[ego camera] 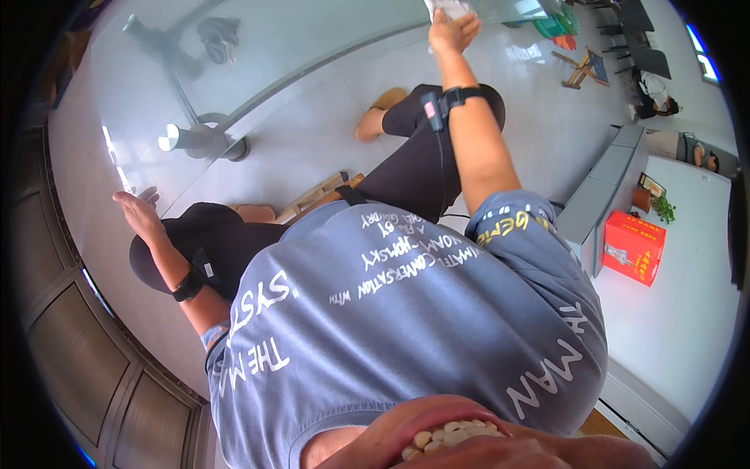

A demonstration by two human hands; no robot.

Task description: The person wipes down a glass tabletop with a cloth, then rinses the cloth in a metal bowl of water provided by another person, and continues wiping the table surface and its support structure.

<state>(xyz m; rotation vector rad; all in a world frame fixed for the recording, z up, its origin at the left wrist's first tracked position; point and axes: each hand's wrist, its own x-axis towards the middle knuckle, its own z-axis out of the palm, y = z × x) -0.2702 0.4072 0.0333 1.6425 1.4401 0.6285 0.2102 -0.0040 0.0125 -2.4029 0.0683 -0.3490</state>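
My right hand (454, 32) is stretched far forward at the near edge of a glass tabletop (328, 29). It holds a crumpled white cloth or tissue (451, 7), partly cut off by the picture's top rim. My left hand (139, 216) is raised beside my left knee, near the table's corner, holding nothing, with its fingers apart. Each wrist wears a black strap, and a small device with a cable hangs by the right one (433, 111). A dark grey cloth (220, 38) shows at the glass; whether it lies on or below it I cannot tell.
Under the glass stands a round metal table leg (202, 140). I sit on a wooden stool (322, 196). On the right are a grey cabinet (609, 182), a red box (636, 246), a potted plant (662, 208), a folding stool (586, 67) and two people. Metal door panels (82, 352) line the left.
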